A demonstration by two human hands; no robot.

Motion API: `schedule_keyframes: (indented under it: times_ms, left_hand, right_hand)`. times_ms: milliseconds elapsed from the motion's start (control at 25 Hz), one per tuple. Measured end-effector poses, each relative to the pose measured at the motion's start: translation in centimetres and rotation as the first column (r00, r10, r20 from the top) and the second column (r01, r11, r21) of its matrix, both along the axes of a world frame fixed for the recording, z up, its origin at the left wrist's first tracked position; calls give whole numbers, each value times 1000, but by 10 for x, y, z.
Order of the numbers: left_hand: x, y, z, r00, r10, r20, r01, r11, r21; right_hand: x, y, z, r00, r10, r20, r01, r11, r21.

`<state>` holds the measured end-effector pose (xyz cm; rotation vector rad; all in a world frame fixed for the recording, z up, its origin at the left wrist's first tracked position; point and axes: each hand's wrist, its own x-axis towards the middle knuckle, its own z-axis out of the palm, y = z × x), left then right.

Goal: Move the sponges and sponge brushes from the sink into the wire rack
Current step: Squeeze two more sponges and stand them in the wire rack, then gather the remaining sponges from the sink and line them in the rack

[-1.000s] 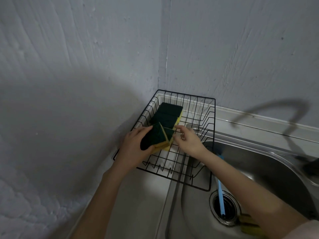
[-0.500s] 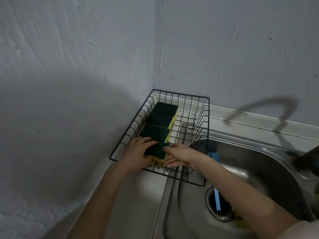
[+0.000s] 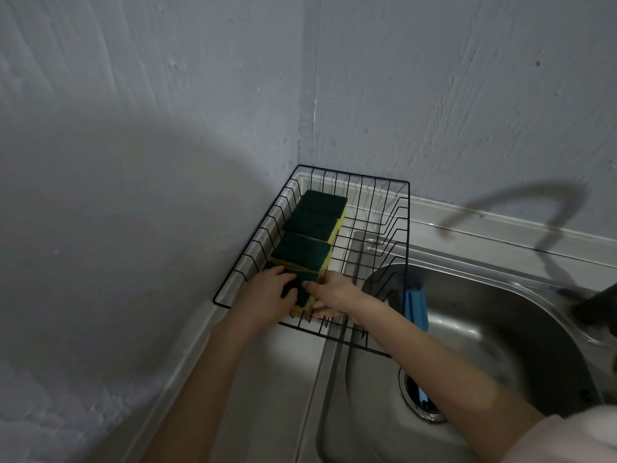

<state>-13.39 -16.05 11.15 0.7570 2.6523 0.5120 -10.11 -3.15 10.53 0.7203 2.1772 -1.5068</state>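
Note:
A black wire rack (image 3: 390, 202) stands in the corner on the drainboard, beside the steel sink (image 3: 484, 329). Three green-topped yellow sponges (image 3: 303, 250) lie in a row along its left side. A fourth green and yellow sponge (image 3: 305, 290) sits at the near end of that row, pressed between my left hand (image 3: 267, 299) and my right hand (image 3: 334, 295). Both hands are inside the rack with their fingers on this sponge. A blue sponge brush (image 3: 415, 307) leans in the sink, its handle running down toward the drain (image 3: 424, 399) behind my right forearm.
Grey walls meet in a corner just behind the rack. A dark faucet (image 3: 597, 305) juts in at the right edge over the sink. The steel drainboard (image 3: 267, 396) lies in front of the rack.
The two hands brought the held sponge down from above the rack and laid it flat at the near end of the sponge row. The view shifted slightly.

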Motion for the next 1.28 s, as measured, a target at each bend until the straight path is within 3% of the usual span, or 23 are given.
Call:
schedule_keyframes:
  times_ms: [120, 320, 600, 880, 1080, 1280]
  left_hand:
    - [1, 2, -1, 1000, -6, -18, 4, 996, -90]
    - [4, 5, 1, 1000, 2, -29, -5, 994, -111]
    - [19, 8, 18, 999, 2, -52, 1, 999, 47]
    - [64, 26, 44, 985, 44, -168, -10, 980, 197]
    - [112, 59, 55, 964, 91, -249, 11, 925, 380]
    - [161, 111, 47, 972, 38, -232, 48, 934, 355]
  right_hand:
    - [3, 1, 1, 1000, 20, -20, -19, 999, 49]
    - [9, 7, 6, 995, 67, -74, -54, 984, 168]
    - [32, 13, 25, 964, 208, -164, -120, 896, 427]
    - [77, 32, 44, 894, 314, -319, -99, 834, 542]
    - [130, 69, 50, 870, 261, -418, 8, 840, 542]
    - [191, 122, 47, 901, 211, -379, 45, 824, 565]
